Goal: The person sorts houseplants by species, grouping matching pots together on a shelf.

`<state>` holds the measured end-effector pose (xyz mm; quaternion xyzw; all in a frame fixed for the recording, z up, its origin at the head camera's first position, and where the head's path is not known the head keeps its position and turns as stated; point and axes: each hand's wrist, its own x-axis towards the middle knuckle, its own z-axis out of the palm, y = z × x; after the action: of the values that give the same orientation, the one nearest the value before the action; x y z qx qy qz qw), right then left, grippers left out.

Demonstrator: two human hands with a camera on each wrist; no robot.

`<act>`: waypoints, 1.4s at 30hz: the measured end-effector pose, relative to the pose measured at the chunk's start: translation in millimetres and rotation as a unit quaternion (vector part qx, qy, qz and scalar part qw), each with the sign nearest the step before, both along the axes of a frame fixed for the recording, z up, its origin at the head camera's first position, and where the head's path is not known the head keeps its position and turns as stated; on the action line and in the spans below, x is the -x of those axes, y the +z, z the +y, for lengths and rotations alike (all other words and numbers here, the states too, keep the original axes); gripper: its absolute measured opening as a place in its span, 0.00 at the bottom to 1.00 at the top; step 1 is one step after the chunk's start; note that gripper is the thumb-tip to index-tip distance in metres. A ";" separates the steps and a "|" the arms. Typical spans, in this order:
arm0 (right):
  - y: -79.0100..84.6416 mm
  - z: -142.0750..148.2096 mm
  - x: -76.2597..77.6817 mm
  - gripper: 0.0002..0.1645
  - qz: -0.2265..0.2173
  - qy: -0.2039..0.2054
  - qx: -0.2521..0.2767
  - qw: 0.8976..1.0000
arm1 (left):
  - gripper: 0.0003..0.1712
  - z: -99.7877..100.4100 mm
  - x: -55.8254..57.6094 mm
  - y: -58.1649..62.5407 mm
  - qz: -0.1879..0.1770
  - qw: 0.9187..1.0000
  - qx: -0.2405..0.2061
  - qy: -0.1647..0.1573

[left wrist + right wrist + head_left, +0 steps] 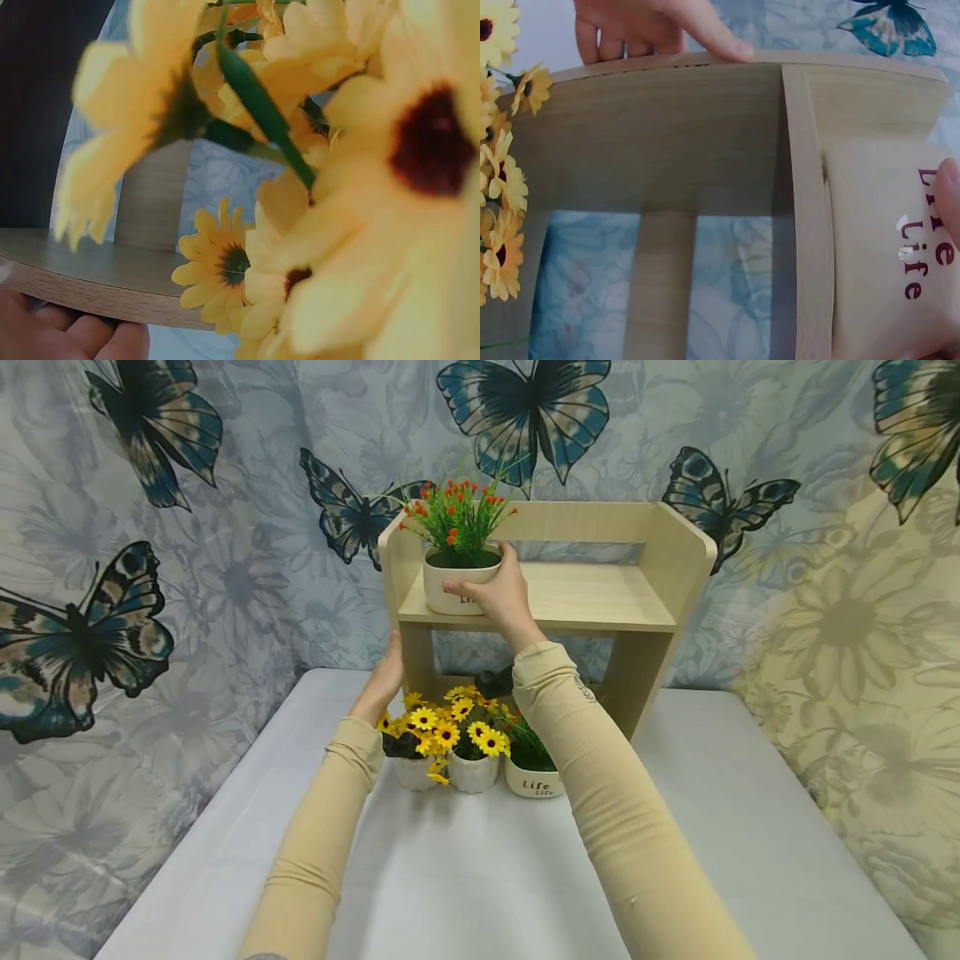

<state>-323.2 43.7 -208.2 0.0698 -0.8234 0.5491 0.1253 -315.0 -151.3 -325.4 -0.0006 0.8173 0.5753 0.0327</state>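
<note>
A light wooden shelf (600, 597) stands at the back of the grey table (480, 877). On the left of its upper board sits a white pot (438, 587) of green sprigs with red-orange flowers (457, 514). My right hand (491, 593) grips this pot around its front and right side. The right wrist view shows the pot (885, 255) lettered "Life" and my thumb (951, 199) on it. My left hand (386, 675) holds the shelf's left side panel lower down. There its thumb and fingers (652, 30) clasp the panel edge (667, 142).
Three small white pots stand in front of the shelf: two with yellow daisies (450, 731) and one "Life" pot (534, 781) with green leaves, partly behind my right sleeve. Blurred yellow daisies (360, 187) fill the left wrist view. Butterfly-print cloth hangs behind and at both sides.
</note>
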 end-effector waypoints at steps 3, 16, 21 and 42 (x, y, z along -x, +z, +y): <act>-1.5 -0.6 0.9 0.66 -0.003 -0.007 0.001 1.000 | 0.52 0.9 0.8 -2.6 0.001 1.000 -0.001 -0.003; -0.6 -4.2 6.6 0.65 -0.004 -0.028 -0.001 1.000 | 0.53 2.3 1.6 -4.7 0.018 1.000 0.001 0.000; -3.0 -6.1 9.2 0.66 -0.003 -0.040 -0.003 0.999 | 0.53 3.8 2.9 -6.8 0.023 1.000 -0.001 0.003; -6.5 -0.4 6.1 0.70 -0.007 -0.003 0.032 0.999 | 0.51 5.2 -1.3 -7.9 0.021 1.000 -0.008 0.012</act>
<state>-329.3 43.3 -214.7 0.0594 -0.8067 0.5748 0.1237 -313.7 -146.1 -333.3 0.0017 0.8128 0.5824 0.0087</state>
